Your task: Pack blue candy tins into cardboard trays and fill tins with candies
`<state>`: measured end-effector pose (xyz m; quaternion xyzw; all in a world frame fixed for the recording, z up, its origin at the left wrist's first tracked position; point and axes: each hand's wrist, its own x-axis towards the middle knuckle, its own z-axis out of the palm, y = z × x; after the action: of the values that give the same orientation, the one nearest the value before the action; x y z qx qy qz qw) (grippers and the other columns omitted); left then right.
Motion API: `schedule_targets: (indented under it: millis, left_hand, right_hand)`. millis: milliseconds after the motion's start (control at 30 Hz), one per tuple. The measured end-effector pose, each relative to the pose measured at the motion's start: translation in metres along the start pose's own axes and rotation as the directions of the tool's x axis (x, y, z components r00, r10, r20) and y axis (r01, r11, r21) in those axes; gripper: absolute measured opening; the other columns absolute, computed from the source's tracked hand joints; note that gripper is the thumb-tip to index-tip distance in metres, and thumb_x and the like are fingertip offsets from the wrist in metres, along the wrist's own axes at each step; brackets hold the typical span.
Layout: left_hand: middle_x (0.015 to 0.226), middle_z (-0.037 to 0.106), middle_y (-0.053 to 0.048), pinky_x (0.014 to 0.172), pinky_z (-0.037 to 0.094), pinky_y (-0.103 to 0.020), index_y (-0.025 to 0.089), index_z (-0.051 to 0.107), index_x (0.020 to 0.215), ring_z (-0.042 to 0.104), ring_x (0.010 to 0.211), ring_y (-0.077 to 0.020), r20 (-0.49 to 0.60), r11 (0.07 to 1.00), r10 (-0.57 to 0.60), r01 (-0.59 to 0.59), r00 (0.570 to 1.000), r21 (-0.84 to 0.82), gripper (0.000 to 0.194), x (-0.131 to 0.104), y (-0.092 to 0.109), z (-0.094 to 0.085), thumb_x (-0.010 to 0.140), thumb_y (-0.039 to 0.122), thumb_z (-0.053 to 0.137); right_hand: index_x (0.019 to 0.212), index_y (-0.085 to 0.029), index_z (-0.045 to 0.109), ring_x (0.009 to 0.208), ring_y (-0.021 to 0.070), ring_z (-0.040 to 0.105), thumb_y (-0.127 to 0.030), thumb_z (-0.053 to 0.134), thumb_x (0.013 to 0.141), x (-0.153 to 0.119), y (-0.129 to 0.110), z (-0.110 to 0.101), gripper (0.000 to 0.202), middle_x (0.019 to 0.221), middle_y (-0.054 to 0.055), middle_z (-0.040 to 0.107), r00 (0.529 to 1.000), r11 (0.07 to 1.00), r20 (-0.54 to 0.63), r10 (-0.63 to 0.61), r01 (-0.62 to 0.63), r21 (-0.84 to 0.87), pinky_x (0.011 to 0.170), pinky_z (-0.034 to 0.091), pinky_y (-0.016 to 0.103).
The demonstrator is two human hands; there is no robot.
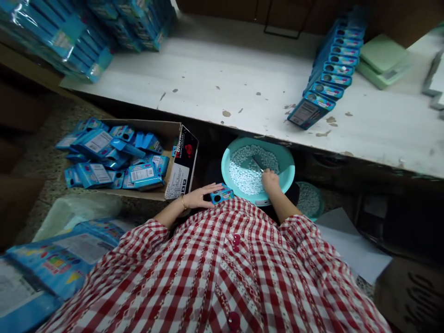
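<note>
My left hand is closed round a small blue carton, held near my lap just left of a turquoise basin. The basin contains many small pale pieces, like candies or pellets. Over the basin's right side, my right hand grips the thin handle of a scoop. The scoop's head lies among the pieces and is hard to make out.
Left of the basin, an open cardboard box holds several blue cartons. A row of blue cartons and a green scale stand on the white table. Another tub of pale pieces sits lower right. Blue bags lie lower left.
</note>
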<state>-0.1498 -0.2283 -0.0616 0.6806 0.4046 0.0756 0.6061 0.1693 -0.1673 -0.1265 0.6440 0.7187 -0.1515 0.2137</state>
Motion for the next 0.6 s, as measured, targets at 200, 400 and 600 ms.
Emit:
schedule_targets:
  millis: [200, 400, 600]
  left_hand:
    - [0.131, 0.054, -0.008, 0.108, 0.031, -0.042, 0.026, 0.055, 0.123, 0.047, 0.123, -0.0259, -0.233, 0.989, 0.074, -0.042, 0.970, 0.140, 0.058, 0.011, 0.007, 0.016, 0.070, 0.044, 0.068]
    - [0.118, 0.062, -0.006, 0.100, 0.040, -0.037, 0.024, 0.060, 0.111, 0.056, 0.111, -0.0245, -0.357, 0.996, 0.006, 0.027, 0.934, 0.088, 0.052, 0.015, 0.001, 0.019, 0.064, 0.039, 0.073]
    - [0.095, 0.065, -0.003, 0.086, 0.047, -0.033, 0.018, 0.058, 0.102, 0.061, 0.089, -0.0187, -0.618, 0.993, -0.098, 0.037, 0.780, -0.111, 0.042, 0.024, 0.014, 0.015, 0.069, 0.041, 0.068]
  right_hand:
    - [0.109, -0.009, 0.064, 0.102, 0.0226, 0.059, -0.009, 0.039, 0.085, -0.002, -0.028, 0.007, 0.035, 0.110, 0.021, 0.063, 0.968, 0.980, 0.163, -0.191, 0.178, 0.092, 0.084, 0.045, 0.030]
    - [0.100, -0.018, 0.071, 0.098, 0.0183, 0.061, -0.024, 0.053, 0.082, 0.008, -0.015, 0.008, 0.026, 0.105, 0.009, 0.069, 0.926, 0.948, 0.269, -0.266, 0.201, 0.245, 0.081, 0.044, 0.022]
    - [0.096, -0.016, 0.073, 0.081, 0.0124, 0.062, -0.022, 0.054, 0.080, 0.009, -0.012, 0.016, 0.025, 0.090, 0.002, 0.072, 0.911, 0.873, 0.281, -0.302, 0.146, 0.466, 0.072, 0.044, 0.016]
